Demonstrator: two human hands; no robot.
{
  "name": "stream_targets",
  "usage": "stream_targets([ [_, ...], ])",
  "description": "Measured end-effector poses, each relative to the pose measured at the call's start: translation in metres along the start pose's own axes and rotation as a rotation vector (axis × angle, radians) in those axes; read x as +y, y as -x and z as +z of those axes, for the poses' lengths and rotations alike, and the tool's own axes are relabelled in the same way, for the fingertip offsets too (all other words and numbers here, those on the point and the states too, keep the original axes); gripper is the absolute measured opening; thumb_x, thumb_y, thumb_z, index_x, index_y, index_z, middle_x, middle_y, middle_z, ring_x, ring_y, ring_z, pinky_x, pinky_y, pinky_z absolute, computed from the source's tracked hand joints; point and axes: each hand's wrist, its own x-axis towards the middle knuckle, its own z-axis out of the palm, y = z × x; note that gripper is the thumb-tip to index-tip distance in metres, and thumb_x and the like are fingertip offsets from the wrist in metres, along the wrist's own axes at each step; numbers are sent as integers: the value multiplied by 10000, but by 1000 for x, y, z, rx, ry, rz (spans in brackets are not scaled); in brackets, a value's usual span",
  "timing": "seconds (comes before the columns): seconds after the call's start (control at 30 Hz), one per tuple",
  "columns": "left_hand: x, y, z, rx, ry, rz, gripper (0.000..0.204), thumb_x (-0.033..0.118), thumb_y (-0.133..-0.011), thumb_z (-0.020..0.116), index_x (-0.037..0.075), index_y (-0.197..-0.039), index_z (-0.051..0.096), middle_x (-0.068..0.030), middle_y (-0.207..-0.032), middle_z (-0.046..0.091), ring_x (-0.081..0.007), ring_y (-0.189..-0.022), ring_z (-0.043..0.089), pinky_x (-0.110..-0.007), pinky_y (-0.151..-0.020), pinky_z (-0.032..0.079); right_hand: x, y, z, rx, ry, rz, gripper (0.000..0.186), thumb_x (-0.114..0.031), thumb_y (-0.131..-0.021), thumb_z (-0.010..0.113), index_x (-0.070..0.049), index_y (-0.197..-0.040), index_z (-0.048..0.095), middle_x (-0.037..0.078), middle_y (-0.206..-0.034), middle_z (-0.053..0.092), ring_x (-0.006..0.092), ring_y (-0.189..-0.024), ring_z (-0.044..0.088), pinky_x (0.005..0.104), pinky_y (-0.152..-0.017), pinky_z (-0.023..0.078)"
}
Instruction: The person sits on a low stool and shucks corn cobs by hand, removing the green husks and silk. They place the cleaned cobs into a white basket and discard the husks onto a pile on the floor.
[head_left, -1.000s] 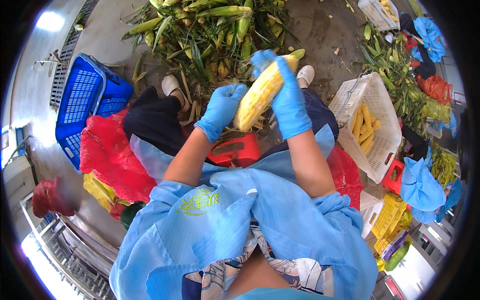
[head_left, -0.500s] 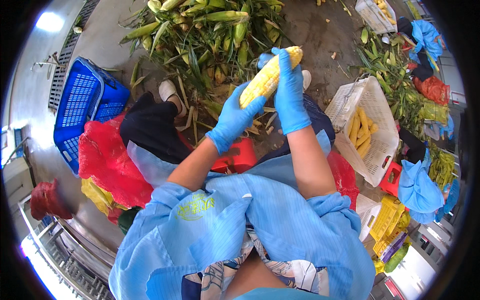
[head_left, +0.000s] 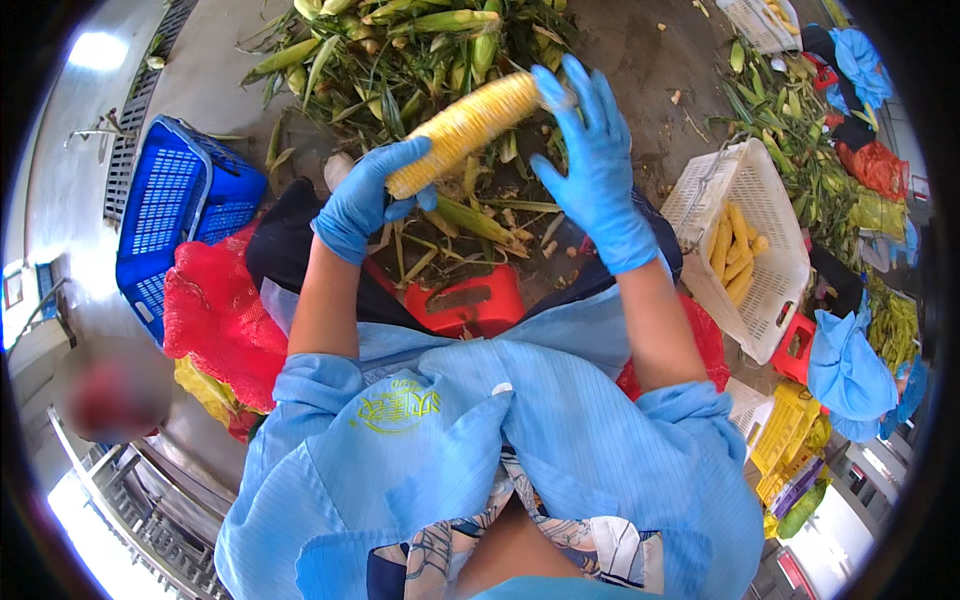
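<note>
A husked yellow corn cob (head_left: 470, 128) lies at a slant above my lap, its lower end in my left hand (head_left: 372, 200). That gloved hand is closed round the cob. My right hand (head_left: 590, 165), also in a blue glove, is open with fingers spread, its fingertips beside the cob's upper end; whether they touch it I cannot tell. Below the cob, loose husks and stalk bits lie on the floor between my legs, near a red plastic stool (head_left: 455, 310). A big heap of unhusked corn (head_left: 400, 45) is just beyond.
A blue crate (head_left: 160, 210) stands at my left beside a red mesh sack (head_left: 215, 305). At my right is a white crate (head_left: 700, 195) with husked cobs (head_left: 735, 260). Further right are more husks, sacks, crates and co-workers in blue (head_left: 850, 370).
The cob has swung from steep to flatter and moved left with my left hand. My right hand has let go of its grip on it and spread its fingers.
</note>
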Motion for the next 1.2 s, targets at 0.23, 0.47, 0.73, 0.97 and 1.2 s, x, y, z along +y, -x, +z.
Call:
stream_targets([
  [0.23, 4, 0, 24, 26, -43, -51, 510, 501, -840, 569, 10, -973, 597, -100, -665, 619, -116, -408, 472, -220, -375, 355, 17, 10, 20, -445, -113, -61, 637, -79, -692, 688, -141, -1279, 448, 121, -1079, 616, 281, -954, 612, 359, -827, 487],
  [0.47, -42, -12, 32, 334, -40, 270, 194, 223, -859, 635, 30, -849, 623, -64, -616, 605, -107, -375, 469, -208, -345, 358, 0, 39, 26, -675, -1337, 818, 480, -255, -819, 636, -32, -1213, 476, 147, -885, 656, 182, -651, 618, 270, -507, 485],
  [0.73, -39, -28, 42, 323, -11, 346, 443, 369, -913, 526, 31, -1196, 476, -72, -856, 619, -110, -572, 569, -202, -452, 430, 7, 64, 22, -653, -1947, 998, 608, -475, -891, 501, 24, -1235, 451, 117, -807, 621, 103, -493, 547, 189, -365, 393],
  [0.97, -70, -21, 87, 276, -198, 249, 410, 325, -913, 548, -1, -1159, 504, -55, -823, 599, -88, -598, 540, -241, -507, 454, -24, 74, 44, -386, -1290, 922, 585, -550, -860, 519, 21, -972, 574, 98, -768, 625, 127, -585, 586, 236, -481, 452],
  [1.2, -95, -23, 112, 268, -394, 245, 346, 76, -848, 604, -14, -1164, 498, -49, -932, 615, -67, -714, 550, -226, -611, 471, -12, 85, 72, 123, -1202, 877, 449, -379, -837, 646, 22, -1029, 582, 76, -866, 626, 130, -749, 589, 252, -661, 481],
])
